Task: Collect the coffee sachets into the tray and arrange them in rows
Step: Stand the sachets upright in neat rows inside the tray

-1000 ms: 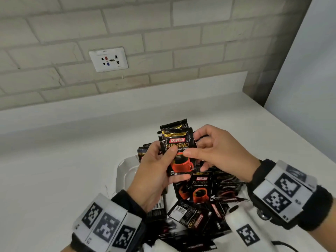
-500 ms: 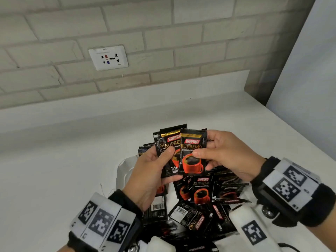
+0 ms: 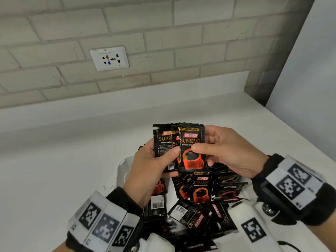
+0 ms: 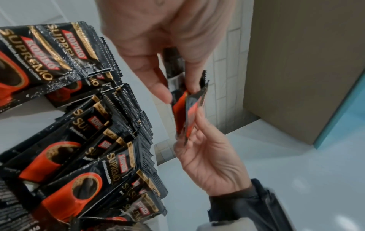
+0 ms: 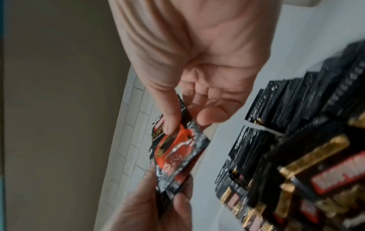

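both hands [image 3: 183, 160] gripping sachets [image 3: 190, 151], above tray [image 3: 123, 170]

Both hands raised side by side, palms facing in; left hand [image 3: 152, 166] curled, thumb across the front; right hand [image 3: 227, 151] pinching with thumb and curled fingers; wrists banded

Black sleeves [image 3: 121, 197] reach both wrists, each wrapped in a black band [image 3: 327, 202] carrying white panels [image 3: 291, 180] printed with black square-pattern markers; a thin dark cable [image 3: 287, 243] trails under the right one.
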